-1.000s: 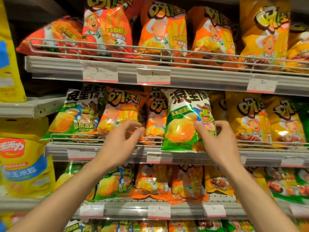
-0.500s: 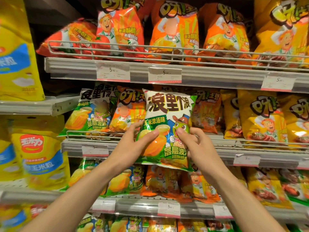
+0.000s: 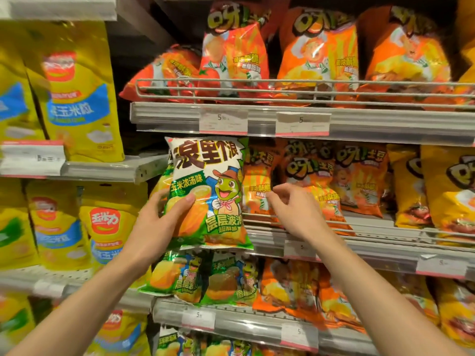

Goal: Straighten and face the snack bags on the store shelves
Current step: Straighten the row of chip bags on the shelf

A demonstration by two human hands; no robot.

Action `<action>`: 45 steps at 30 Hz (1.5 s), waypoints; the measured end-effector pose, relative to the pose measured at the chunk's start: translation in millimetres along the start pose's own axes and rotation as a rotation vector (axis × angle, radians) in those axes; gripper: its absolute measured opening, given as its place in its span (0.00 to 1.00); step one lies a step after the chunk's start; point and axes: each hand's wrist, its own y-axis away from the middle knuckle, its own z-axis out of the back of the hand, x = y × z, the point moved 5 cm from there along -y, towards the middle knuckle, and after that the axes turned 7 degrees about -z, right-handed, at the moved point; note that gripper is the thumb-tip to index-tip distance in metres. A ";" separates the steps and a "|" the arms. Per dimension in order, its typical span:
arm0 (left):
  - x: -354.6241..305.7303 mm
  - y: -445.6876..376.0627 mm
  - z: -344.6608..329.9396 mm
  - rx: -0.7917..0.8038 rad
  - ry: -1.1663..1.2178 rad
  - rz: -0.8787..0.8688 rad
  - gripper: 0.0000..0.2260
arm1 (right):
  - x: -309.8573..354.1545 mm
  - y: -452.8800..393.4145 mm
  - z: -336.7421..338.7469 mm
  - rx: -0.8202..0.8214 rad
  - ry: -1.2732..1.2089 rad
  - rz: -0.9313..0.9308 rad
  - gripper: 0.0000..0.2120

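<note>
The left hand point(image 3: 156, 224) holds a green-and-white snack bag point(image 3: 208, 191) upright at the centre of the frame, thumb across its front and fingers curled behind its left edge, so the grip is grasping that bag. The bag shows a cartoon frog in a hat and faces the camera; it stands in front of the left end of the middle shelf point(image 3: 359, 247), its lower edge overlapping the shelf's front rail.

The right hand point(image 3: 295, 209) is just right of the bag, apart from it, its fingers loosely curled and reaching toward an orange snack bag point(image 3: 259, 186) on the same shelf. Whether the fingertips touch that orange bag cannot be told; the hand holds nothing, so its grip reads as released.

Further right on the middle shelf stand more orange bags point(image 3: 359, 181) and then yellow bags point(image 3: 452, 191). The top shelf point(image 3: 359, 119), across the upper part of the frame, carries red and orange bags behind a wire rail point(image 3: 257, 86), the leftmost one lying tilted. White price tags point(image 3: 223, 120) sit on its front edge. On the lower shelf point(image 3: 231, 322) lie green frog bags point(image 3: 200, 276) below the held one, with orange bags beside them. At the left of the frame a separate shelving bay holds tall yellow corn-snack bags point(image 3: 77, 98).
</note>
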 end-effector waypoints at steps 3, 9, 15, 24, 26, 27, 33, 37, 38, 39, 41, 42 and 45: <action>1.8 -5.2 10.2 -0.046 0.006 -0.008 0.32 | 11.1 -3.2 -11.9 -0.012 0.153 0.012 0.25; 8.9 -11.5 19.9 -0.092 0.006 0.015 0.22 | 15.0 -2.7 -20.4 0.032 -0.063 -0.100 0.21; 4.6 -12.9 21.2 -0.098 0.000 0.010 0.25 | 16.9 -8.5 -5.8 0.005 -0.379 -0.126 0.18; 2.4 -20.9 -18.6 -0.022 -0.038 -0.006 0.37 | -51.0 6.8 74.4 -0.201 -0.429 -0.150 0.13; 0.0 -24.4 -36.5 -0.015 -0.037 -0.007 0.39 | -70.1 12.3 92.2 -0.237 -0.422 -0.151 0.11; -1.8 -26.8 -45.1 -0.012 -0.049 -0.016 0.39 | -79.4 14.8 100.8 -0.254 -0.412 -0.150 0.10; -10.1 -37.3 -78.2 0.017 -0.100 -0.034 0.40 | -135.8 21.9 144.3 -0.361 -0.323 -0.219 0.12; -9.5 -39.3 -83.9 0.014 -0.113 -0.008 0.42 | -162.4 23.0 150.1 -0.355 -0.151 -0.330 0.18; -9.4 -39.0 -84.4 0.014 -0.115 -0.010 0.43 | -164.9 24.6 150.2 -0.379 -0.068 -0.355 0.21; -9.1 -38.7 -84.8 0.014 -0.118 -0.011 0.43 | -164.0 27.1 149.5 -0.418 0.003 -0.353 0.23; -10.1 -37.7 -85.5 0.017 -0.130 -0.014 0.44 | -150.5 33.6 142.9 -0.468 0.099 -0.269 0.28; -10.5 -37.3 -85.8 0.018 -0.138 -0.016 0.44 | -142.5 35.6 135.6 -0.454 0.150 -0.223 0.31; -13.1 -36.0 -87.2 0.025 -0.157 -0.016 0.44 | -134.8 34.5 111.8 -0.341 0.288 -0.196 0.40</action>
